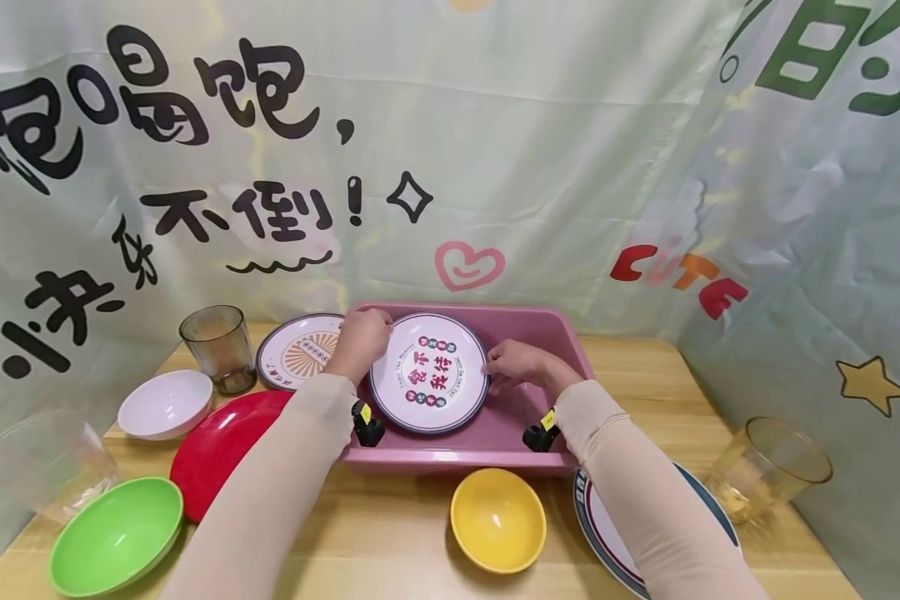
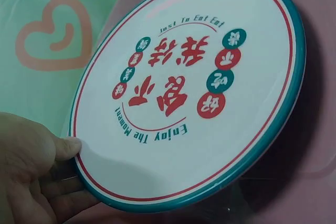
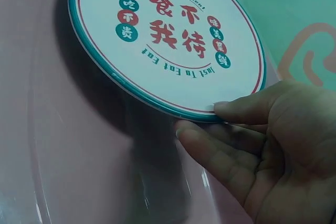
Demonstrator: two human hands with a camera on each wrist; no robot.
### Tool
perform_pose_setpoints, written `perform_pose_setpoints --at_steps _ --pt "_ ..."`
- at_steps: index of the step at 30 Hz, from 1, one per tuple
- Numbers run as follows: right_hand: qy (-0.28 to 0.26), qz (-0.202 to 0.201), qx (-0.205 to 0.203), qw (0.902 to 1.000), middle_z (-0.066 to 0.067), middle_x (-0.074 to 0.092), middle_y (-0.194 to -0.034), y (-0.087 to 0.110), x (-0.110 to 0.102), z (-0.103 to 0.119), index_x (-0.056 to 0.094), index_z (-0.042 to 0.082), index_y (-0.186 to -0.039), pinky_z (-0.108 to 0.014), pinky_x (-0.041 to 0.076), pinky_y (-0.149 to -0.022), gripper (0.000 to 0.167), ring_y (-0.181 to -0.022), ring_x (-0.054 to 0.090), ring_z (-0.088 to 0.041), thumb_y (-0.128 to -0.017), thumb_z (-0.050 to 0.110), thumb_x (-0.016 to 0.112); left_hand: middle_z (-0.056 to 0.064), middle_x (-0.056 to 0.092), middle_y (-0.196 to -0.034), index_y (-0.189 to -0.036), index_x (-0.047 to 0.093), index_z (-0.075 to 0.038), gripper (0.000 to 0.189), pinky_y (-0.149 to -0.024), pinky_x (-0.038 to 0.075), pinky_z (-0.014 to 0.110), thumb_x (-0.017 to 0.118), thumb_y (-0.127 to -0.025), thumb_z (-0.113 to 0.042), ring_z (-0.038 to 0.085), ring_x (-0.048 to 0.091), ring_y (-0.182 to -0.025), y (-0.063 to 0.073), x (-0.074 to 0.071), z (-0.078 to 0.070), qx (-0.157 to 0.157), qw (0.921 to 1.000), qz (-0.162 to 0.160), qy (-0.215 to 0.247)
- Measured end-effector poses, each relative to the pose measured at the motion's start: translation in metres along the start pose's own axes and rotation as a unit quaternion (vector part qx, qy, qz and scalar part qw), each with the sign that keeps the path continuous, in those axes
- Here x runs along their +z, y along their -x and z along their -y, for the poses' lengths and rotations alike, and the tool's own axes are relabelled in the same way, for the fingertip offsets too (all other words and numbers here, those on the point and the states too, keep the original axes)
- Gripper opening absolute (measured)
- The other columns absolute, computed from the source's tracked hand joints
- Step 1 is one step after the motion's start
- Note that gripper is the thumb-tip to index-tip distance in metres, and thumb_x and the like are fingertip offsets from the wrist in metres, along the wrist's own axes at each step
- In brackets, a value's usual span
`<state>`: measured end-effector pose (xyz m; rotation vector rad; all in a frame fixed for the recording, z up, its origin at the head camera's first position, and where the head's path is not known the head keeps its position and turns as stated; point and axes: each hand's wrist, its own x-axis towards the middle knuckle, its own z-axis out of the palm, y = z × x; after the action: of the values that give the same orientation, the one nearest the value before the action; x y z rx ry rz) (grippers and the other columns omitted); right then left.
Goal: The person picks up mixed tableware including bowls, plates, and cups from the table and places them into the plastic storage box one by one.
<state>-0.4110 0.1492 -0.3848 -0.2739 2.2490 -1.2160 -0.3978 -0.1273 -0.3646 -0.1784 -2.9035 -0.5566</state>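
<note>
A round white plate [image 1: 429, 372] with red lettering and a blue-green rim is held tilted inside the pink tub [image 1: 461, 457]. My left hand [image 1: 362, 340] pinches its left edge; in the left wrist view the thumb [image 2: 67, 147] lies on the rim with the other fingers beneath. On the opposite edge, my right hand [image 1: 525, 365] grips the rim, thumb above and fingers below, as the right wrist view shows. The plate's shadow falls on the tub, and a gap shows under its near edge. What lies under the plate is mostly hidden.
Left of the tub are a fan-patterned plate [image 1: 292, 354], a brown glass [image 1: 216, 346], a white bowl [image 1: 167, 406], a red plate [image 1: 217, 437], a green bowl [image 1: 116, 533] and a clear cup [image 1: 45, 467]. In front sits a yellow bowl [image 1: 498, 521]. A blue-rimmed plate [image 1: 603, 533] and an amber glass [image 1: 767, 467] are right.
</note>
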Motion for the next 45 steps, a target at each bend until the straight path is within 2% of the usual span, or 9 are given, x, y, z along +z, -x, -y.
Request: perform_pose_setpoints --at_steps 2,4,9,12,16,22,30,35,45 --pt "0.006 0.006 0.008 0.9999 -0.014 0.062 -0.076 0.0 0.0 0.0 0.056 -0.004 -0.082 -0.042 0.058 -0.077 0.018 -0.069 0.068 -0.024 -0.098 0.004 0.055 0.009 0.073 -0.101 -0.103 0.075 -0.005 0.023 -0.115 0.025 0.042 0.055 -0.1 -0.015 0.029 0.064 -0.105 0.0 0.001 0.001 0.024 0.9989 0.003 -0.04" --pt "0.015 0.013 0.012 0.9997 -0.014 0.064 -0.077 0.0 0.001 0.0 0.058 -0.005 -0.087 -0.04 0.059 -0.074 0.016 -0.069 0.068 -0.023 -0.099 0.005 0.055 0.009 0.074 -0.094 -0.098 0.075 -0.005 0.022 -0.116 0.023 0.043 0.055 -0.099 -0.013 0.028 0.068 -0.096 0.001 0.002 0.002 0.04 0.9963 0.011 -0.075" --pt "0.025 0.04 0.039 0.9981 -0.018 0.068 -0.077 0.0 0.005 -0.002 0.064 -0.008 -0.101 -0.038 0.059 -0.072 0.014 -0.068 0.069 -0.024 -0.098 0.004 0.056 0.009 0.072 -0.086 -0.09 0.072 -0.005 0.019 -0.101 0.04 0.043 0.053 -0.092 0.0 0.028 0.067 -0.085 0.009 0.005 0.0 0.039 0.9921 0.033 -0.114" --pt "0.04 0.063 0.057 0.9956 -0.021 0.069 -0.078 0.001 0.009 -0.004 0.064 -0.01 -0.099 -0.039 0.059 -0.073 0.015 -0.069 0.07 -0.025 -0.098 0.003 0.057 0.01 0.071 -0.09 -0.093 0.071 -0.003 0.019 -0.086 0.05 0.039 0.053 -0.092 0.003 0.026 0.067 -0.084 0.013 0.008 -0.002 0.026 0.9928 0.052 -0.105" --pt "0.053 0.082 0.072 0.9926 -0.023 0.07 -0.081 0.0 0.015 -0.003 0.061 -0.009 -0.093 -0.039 0.059 -0.073 0.015 -0.071 0.071 -0.026 -0.097 0.004 0.057 0.012 0.07 -0.095 -0.099 0.07 -0.002 0.019 -0.074 0.053 0.036 0.052 -0.094 0.003 0.024 0.066 -0.081 0.014 0.01 -0.003 -0.001 0.9942 0.07 -0.081" --pt "0.039 0.085 0.093 0.9912 -0.024 0.07 -0.083 -0.001 0.021 -0.006 0.062 -0.01 -0.092 -0.04 0.059 -0.073 0.016 -0.071 0.071 -0.027 -0.097 0.004 0.057 0.015 0.069 -0.099 -0.101 0.069 0.0 0.021 -0.073 0.054 0.037 0.05 -0.093 0.003 0.026 0.065 -0.084 0.012 0.016 -0.004 -0.027 0.9926 0.097 -0.069" --pt "0.061 0.08 0.091 0.9907 -0.02 0.07 -0.079 -0.003 0.023 -0.01 0.066 -0.008 -0.087 -0.037 0.06 -0.07 0.02 -0.069 0.071 -0.025 -0.097 0.007 0.058 0.017 0.069 -0.1 -0.1 0.07 0.001 0.023 -0.074 0.055 0.042 0.048 -0.096 -0.001 0.03 0.066 -0.087 0.012 0.023 -0.005 -0.015 0.9879 0.115 -0.103" --pt "0.059 0.087 0.096 0.9898 -0.02 0.07 -0.08 -0.003 0.023 -0.01 0.067 -0.008 -0.088 -0.038 0.06 -0.072 0.02 -0.07 0.071 -0.025 -0.098 0.008 0.058 0.018 0.067 -0.103 -0.102 0.069 0.002 0.022 -0.073 0.053 0.041 0.05 -0.092 0.002 0.028 0.062 -0.084 0.012 0.026 -0.003 -0.008 0.9833 0.14 -0.116" --pt "0.065 0.097 0.105 0.9875 -0.02 0.071 -0.081 -0.005 0.02 -0.003 0.067 -0.006 -0.089 -0.037 0.06 -0.072 0.02 -0.071 0.071 -0.026 -0.097 0.01 0.06 0.014 0.061 -0.094 -0.107 0.067 0.002 0.023 -0.059 0.049 0.031 0.05 -0.092 0.003 0.026 0.058 -0.076 0.009 0.02 -0.007 -0.041 0.98 0.17 -0.095"
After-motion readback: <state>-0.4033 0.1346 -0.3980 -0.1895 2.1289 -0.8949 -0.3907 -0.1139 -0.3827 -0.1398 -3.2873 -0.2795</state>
